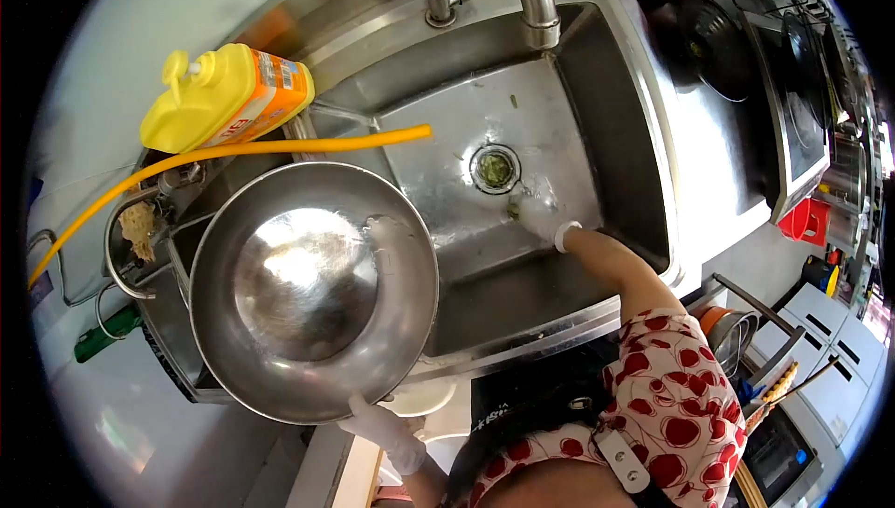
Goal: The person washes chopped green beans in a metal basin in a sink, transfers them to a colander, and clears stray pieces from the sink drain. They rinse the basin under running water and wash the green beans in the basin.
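In a thin white glove, my left hand (pixel 387 433) grips the near rim of a wide stainless steel basin (pixel 308 284). The basin is tilted toward me and rests over the left side of the sink; its inside is shiny and wet, with nothing in it. My right hand (pixel 539 214), in a thin translucent glove, reaches down to the floor of the steel sink (pixel 438 182). Blur hides its fingers. Close by it, the drain (pixel 494 169) holds green scraps, and a few more bits lie around it.
A yellow hose (pixel 326 144) runs across behind the basin, ending over the sink. Beside it leans a yellow pump bottle (pixel 228 98). The faucet (pixel 536 5) overhangs the sink's far edge. Dark pans (pixel 713 47) stand at the right. A scouring pad (pixel 137 228) sits at the left.
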A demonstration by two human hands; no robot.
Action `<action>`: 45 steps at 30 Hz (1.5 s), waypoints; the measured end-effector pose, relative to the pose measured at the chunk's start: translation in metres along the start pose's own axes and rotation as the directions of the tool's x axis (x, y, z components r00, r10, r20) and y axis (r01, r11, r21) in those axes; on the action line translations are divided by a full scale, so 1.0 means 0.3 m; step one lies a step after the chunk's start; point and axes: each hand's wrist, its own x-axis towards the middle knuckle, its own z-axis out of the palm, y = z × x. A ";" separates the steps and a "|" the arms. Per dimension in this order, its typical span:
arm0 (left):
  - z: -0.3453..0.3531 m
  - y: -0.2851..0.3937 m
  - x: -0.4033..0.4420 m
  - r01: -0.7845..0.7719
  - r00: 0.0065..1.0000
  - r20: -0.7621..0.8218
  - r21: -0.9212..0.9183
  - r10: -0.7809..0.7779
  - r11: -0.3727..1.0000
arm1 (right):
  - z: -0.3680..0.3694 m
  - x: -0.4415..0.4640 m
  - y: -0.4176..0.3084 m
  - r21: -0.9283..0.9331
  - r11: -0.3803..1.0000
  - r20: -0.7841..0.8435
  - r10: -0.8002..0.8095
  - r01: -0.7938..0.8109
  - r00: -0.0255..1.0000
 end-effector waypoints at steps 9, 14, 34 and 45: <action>-0.042 0.011 0.027 0.069 0.998 -0.009 -0.056 -0.070 0.996 | -0.265 -0.124 -0.264 0.888 0.368 0.394 -0.297 -0.276 0.870; -0.121 0.021 0.077 0.094 0.996 0.020 -0.090 -0.093 0.991 | -0.253 -0.177 -0.389 0.930 0.261 0.336 -0.325 -0.258 0.884; -0.327 0.149 0.234 -0.172 0.943 -0.288 0.006 0.166 0.985 | 0.332 -0.309 -1.257 0.013 0.643 -0.453 -0.679 0.766 0.578; -0.248 0.068 0.269 -0.017 0.969 -0.245 -0.089 -0.005 0.996 | -0.011 -0.061 -0.337 -0.519 0.808 -0.355 0.094 -0.280 0.930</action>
